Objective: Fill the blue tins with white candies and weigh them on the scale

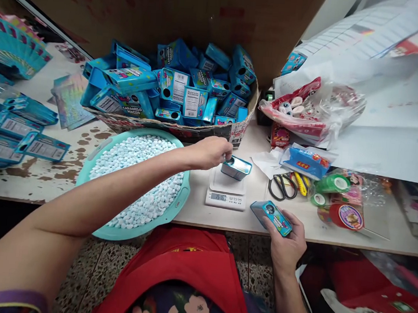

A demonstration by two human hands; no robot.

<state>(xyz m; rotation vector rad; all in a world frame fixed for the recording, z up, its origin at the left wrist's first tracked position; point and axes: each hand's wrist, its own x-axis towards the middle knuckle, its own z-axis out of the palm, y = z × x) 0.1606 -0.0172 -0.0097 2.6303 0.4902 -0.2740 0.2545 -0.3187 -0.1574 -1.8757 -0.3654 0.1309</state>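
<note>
My left hand (pixel 214 153) reaches over the bowl, its fingers pinched just above the dark opening of a blue tin (pixel 237 168). Whatever lies between the fingertips is too small to make out. That tin stands on a white digital scale (pixel 225 200) whose display is lit with digits. Off the scale's right side, my right hand (pixel 289 237) grips another blue candy tin (pixel 271 217), tilted, with its round opening facing up. Pale blue and white candies (pixel 144 197) fill the turquoise bowl (pixel 180 206) beneath my left forearm.
Behind the bowl, a cut-down cardboard box (pixel 182 132) is heaped with blue tins. More tins (pixel 18 134) and fanned cards (pixel 17 45) are at the left. On the right lie black scissors (pixel 282 187), a yellow cutter (pixel 301 183), green tape (pixel 333 184) and a plastic bag (pixel 317 112).
</note>
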